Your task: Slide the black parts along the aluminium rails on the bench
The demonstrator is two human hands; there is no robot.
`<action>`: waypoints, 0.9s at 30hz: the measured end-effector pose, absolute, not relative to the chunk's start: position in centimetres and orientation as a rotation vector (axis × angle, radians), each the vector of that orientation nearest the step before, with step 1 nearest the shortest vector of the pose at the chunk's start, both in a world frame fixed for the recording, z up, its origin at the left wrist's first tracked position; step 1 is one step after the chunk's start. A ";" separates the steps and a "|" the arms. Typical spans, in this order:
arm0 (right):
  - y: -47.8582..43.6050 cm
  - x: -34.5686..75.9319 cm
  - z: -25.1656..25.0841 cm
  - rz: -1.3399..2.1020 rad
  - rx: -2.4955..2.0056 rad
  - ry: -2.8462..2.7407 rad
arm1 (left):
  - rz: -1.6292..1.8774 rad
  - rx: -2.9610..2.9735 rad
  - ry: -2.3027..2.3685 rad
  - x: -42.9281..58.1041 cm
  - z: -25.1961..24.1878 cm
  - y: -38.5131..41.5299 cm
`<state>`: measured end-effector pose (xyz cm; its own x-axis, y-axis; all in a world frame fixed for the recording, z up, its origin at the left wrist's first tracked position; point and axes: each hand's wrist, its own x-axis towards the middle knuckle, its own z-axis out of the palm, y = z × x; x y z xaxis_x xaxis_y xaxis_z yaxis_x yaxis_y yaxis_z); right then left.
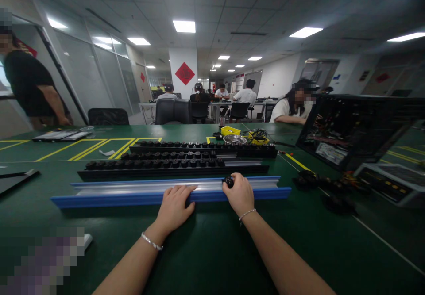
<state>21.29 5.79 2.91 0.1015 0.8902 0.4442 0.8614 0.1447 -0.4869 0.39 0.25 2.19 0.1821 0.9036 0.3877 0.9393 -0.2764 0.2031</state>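
A long blue rail (113, 201) with a shiny silver channel lies across the green table in front of me. My left hand (175, 206) rests on its near edge around the middle, fingers stretched over the rail and thumb apart. Farther right, my right hand (239, 193) pinches a small black round part (229, 181) over the channel. Whether that part touches the channel is hard to tell. Behind the blue rail lie black rails (172, 169), lined with several similar black round pieces.
An open black computer case (345, 131) stands at the right, near a grey boxy unit (392, 184) and dark tangled parts (338, 189). A yellow tray (230, 130) and a round metal dish (235, 139) sit at the back. Several people sit beyond; one stands at left.
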 end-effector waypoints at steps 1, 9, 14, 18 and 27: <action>5.8 21.4 2.9 0.043 -1.696 -1.727 | -0.675 -2.351 -1.839 0.4 2.2 0.3; 6.0 22.7 2.4 -0.037 -1.706 -1.722 | -0.669 -2.349 -1.845 0.4 2.2 0.3; 6.1 23.3 2.0 -0.048 -1.640 -1.756 | -0.673 -2.335 -1.836 0.3 2.0 0.3; 6.2 23.6 1.8 -0.094 -1.657 -1.730 | -0.678 -2.331 -1.839 0.4 2.0 0.4; 6.1 24.0 2.0 -0.082 -1.674 -1.713 | -0.686 -2.328 -1.809 0.3 1.9 0.5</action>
